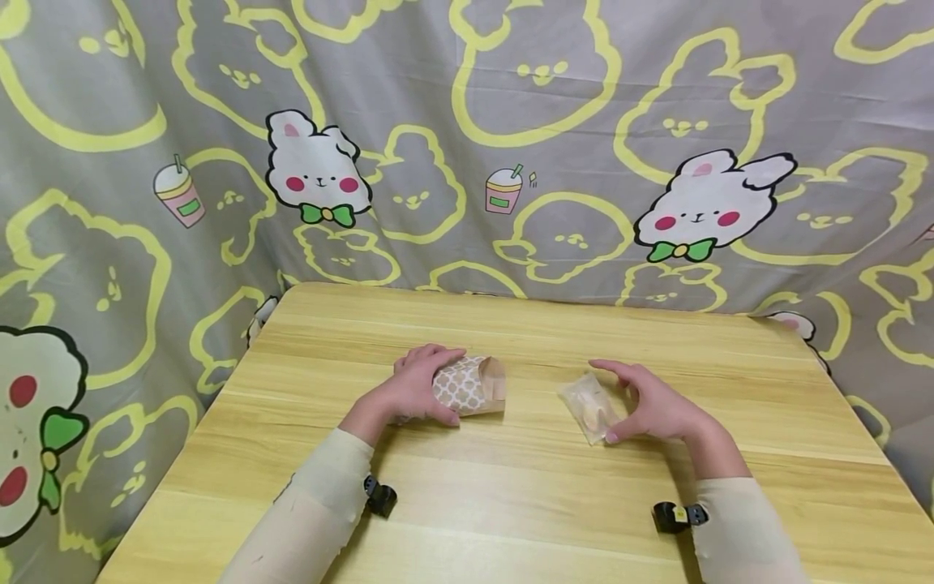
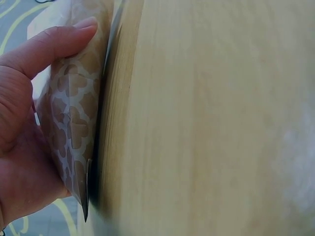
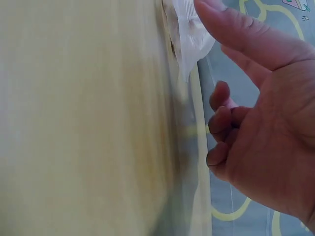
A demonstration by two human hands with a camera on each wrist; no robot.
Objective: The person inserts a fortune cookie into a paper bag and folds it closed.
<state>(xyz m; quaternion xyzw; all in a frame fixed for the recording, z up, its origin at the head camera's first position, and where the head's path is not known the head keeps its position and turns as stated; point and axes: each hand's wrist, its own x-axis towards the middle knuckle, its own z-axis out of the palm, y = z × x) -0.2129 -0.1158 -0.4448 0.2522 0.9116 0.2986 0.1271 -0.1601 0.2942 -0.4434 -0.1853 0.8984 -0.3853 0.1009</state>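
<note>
A brown paper bag [image 1: 460, 386] with a white lattice pattern lies on the table, its mouth facing right. My left hand [image 1: 422, 388] grips it from the left, thumb along the near side and fingers on the far side. In the left wrist view the thumb presses on the patterned bag [image 2: 74, 108]. To the right lies a small translucent packet [image 1: 589, 408] with something pale inside, too unclear to name. My right hand [image 1: 653, 403] is at its right edge, thumb and index finger spread apart. The right wrist view shows the packet [image 3: 187, 34] beside the thumb, with the other fingers loosely bent.
Both things lie on a wood-grain table [image 1: 481, 503]. A grey curtain [image 1: 430, 162] with yellow outlines and cartoon rabbits hangs behind the table and along its sides. Each wrist carries a small black camera, the left camera [image 1: 380, 496] and the right camera [image 1: 679, 517].
</note>
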